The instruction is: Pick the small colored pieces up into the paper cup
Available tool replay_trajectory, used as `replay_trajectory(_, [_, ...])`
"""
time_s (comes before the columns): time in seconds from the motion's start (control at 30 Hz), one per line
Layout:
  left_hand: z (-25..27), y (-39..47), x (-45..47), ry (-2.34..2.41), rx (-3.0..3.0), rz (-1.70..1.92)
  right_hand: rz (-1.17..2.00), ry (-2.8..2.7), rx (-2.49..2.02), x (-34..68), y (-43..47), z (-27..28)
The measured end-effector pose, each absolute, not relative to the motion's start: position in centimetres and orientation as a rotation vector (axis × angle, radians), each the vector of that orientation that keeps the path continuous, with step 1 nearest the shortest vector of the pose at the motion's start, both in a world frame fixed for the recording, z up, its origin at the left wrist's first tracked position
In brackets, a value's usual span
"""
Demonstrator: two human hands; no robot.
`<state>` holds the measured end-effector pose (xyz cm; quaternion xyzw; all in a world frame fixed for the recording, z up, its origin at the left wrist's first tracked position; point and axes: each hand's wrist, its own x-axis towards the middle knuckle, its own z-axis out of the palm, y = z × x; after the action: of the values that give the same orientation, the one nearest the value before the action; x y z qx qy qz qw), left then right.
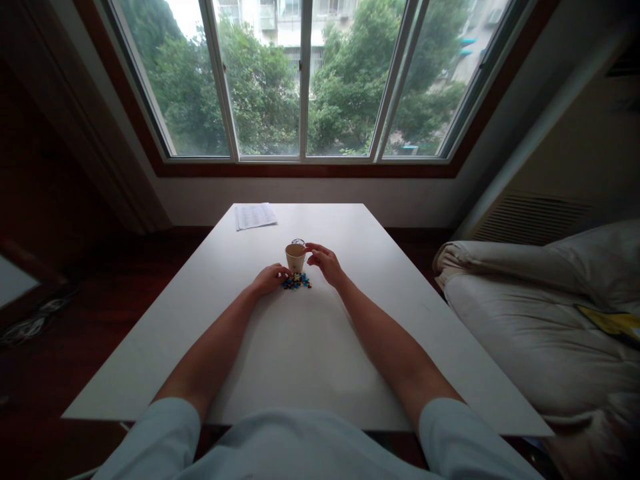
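Note:
A light brown paper cup [295,261] stands upright near the middle of the white table. Just in front of it lies a loose pile of small blue, yellow and black pieces [298,283], too small to name. My left hand [271,278] rests at the pile's left edge, fingertips drawn together; whatever they hold is hidden. At the cup's right rim is my right hand [325,262], its index finger stretched over the edge and the thumb apart below. No piece shows in it. Behind the cup, a small dark looped object [298,242] is partly hidden.
Printed sheets of paper [255,216] lie at the table's far left corner. The white table [310,353] reaches toward a window [301,87]. On the right is a couch with a pale cover [510,300], close to the table's edge.

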<state>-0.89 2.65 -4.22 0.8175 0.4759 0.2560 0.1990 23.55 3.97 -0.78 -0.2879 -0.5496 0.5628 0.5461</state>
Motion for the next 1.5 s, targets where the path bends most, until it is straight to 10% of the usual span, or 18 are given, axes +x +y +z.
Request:
replay_trajectory(0.77, [-5.0,2.6,-0.8,1.500,2.279,0.813,1.241,-1.496,-0.706,22.9,3.3,-0.2])
replay_trajectory(1.5, [-5.8,3.4,-1.4,1.647,2.361,0.851,0.446,-1.718,-0.881,23.1,4.1,-1.5])
